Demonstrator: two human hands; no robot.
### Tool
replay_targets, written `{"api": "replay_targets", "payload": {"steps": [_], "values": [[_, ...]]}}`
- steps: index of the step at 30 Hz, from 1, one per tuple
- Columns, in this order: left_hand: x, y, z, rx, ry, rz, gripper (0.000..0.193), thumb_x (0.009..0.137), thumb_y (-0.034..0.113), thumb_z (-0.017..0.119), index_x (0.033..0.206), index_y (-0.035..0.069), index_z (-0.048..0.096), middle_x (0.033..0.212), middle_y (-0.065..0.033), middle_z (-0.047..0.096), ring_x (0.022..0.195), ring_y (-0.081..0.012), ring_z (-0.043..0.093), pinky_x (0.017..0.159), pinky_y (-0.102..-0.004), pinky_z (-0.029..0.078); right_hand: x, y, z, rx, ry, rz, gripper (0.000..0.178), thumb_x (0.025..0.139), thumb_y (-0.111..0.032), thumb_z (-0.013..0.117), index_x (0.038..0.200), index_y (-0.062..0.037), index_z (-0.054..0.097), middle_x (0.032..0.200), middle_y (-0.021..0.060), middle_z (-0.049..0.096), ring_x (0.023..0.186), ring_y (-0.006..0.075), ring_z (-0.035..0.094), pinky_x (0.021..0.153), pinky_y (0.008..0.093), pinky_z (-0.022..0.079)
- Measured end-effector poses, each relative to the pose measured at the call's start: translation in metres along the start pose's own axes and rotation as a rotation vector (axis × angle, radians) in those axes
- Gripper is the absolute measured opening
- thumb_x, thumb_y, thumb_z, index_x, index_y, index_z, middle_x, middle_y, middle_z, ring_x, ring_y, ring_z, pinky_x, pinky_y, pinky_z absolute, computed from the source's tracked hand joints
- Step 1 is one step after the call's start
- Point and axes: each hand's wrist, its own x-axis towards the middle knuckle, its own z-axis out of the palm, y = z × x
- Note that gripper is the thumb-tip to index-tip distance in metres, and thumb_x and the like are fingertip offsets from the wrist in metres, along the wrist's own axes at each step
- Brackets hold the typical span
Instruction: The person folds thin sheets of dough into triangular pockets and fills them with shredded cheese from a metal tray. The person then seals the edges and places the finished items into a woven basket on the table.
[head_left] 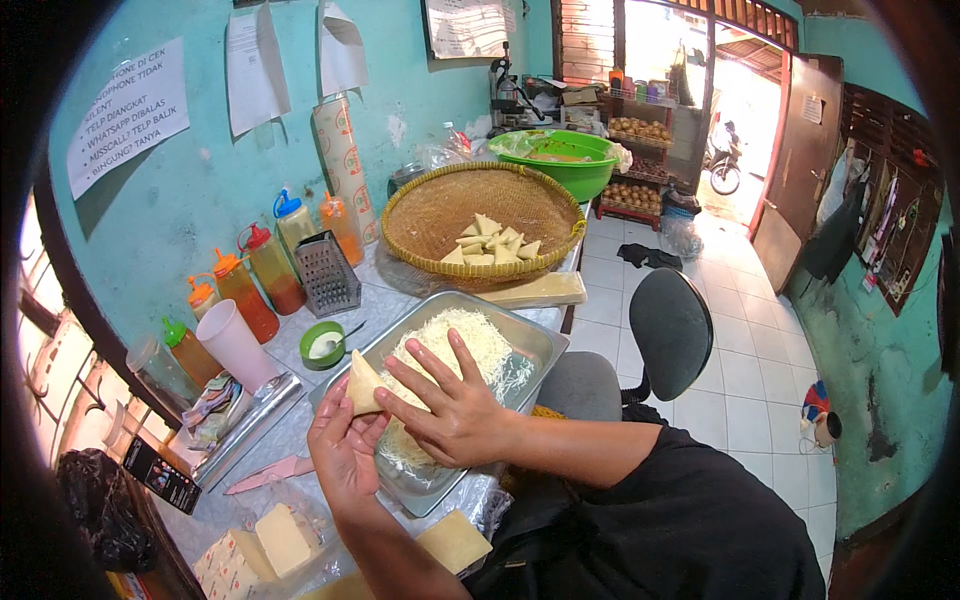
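Observation:
My left hand point(343, 445) pinches a pale, triangular folded pastry point(363, 382) between thumb and fingers, holding it upright by the tray's near left side. Over the shredded cheese, my right hand point(450, 412) has its fingers spread; one fingertip comes up against the pastry's edge. Both hands partly cover the metal tray point(548, 352) and the white shredded cheese point(470, 340) heaped in it. Just left of the tray stands a small green bowl point(312, 338) of white paste with a spoon handle sticking out.
Behind the tray, a round woven basket point(415, 225) holds several folded triangles point(490, 240). Wrapper sheets point(530, 290) lie beside it. Sauce bottles point(270, 270), a box grater point(328, 275) and a pink cup point(235, 345) line the wall. A knife point(268, 474) and cheese block point(285, 537) lie nearer. A chair point(668, 335) stands right.

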Motion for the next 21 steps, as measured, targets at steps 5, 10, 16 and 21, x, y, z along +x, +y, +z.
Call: {"api": "replay_targets", "payload": {"steps": [5, 10, 16, 21], "values": [[0.004, -0.003, -0.005, -0.021, -0.014, -0.008, 0.034, 0.089, 0.009, 0.050, 0.121, -0.003, 0.047, 0.109, -0.0156, 0.059, 0.087, -0.0237, 0.064, 0.074, -0.0326, 0.055, 0.002, 0.005, -0.006, 0.027, -0.042, -0.106, 0.050, 0.073, -0.025, 0.059, 0.121, -0.0126, 0.052, 0.141, 0.0179, 0.035, 0.133, 0.0382, 0.028, 0.103, 0.0660, 0.010], [0.003, -0.002, -0.013, 0.003, -0.050, -0.014, 0.032, 0.090, 0.009, 0.048, 0.121, -0.001, 0.049, 0.110, -0.0123, 0.059, 0.090, -0.0212, 0.062, 0.074, -0.0306, 0.055, 0.005, 0.008, -0.015, 0.156, -0.157, -0.152, 0.050, 0.072, -0.022, 0.063, 0.121, -0.0187, 0.055, 0.140, 0.0148, 0.036, 0.130, 0.0371, 0.032, 0.105, 0.0594, 0.017], [0.001, -0.003, -0.001, 0.179, -0.018, -0.073, 0.031, 0.091, 0.008, 0.048, 0.122, 0.002, 0.052, 0.111, -0.0099, 0.059, 0.091, -0.0176, 0.062, 0.072, -0.0293, 0.057, 0.021, 0.025, -0.006, 1.049, -0.150, 0.704, 0.063, 0.081, -0.007, 0.060, 0.137, -0.0114, 0.032, 0.118, 0.0107, 0.050, 0.106, 0.0212, 0.052, 0.088, 0.0344, 0.044], [0.000, -0.012, 0.008, 0.454, -0.033, -0.120, 0.035, 0.091, 0.010, 0.051, 0.126, 0.009, 0.050, 0.111, -0.0076, 0.059, 0.088, -0.0153, 0.061, 0.073, -0.0302, 0.054, 0.030, 0.038, -0.004, 1.474, -0.402, 0.960, 0.066, 0.080, -0.004, 0.057, 0.139, -0.0119, 0.029, 0.101, 0.0093, 0.053, 0.086, 0.0173, 0.056, 0.065, 0.0291, 0.050]]}}
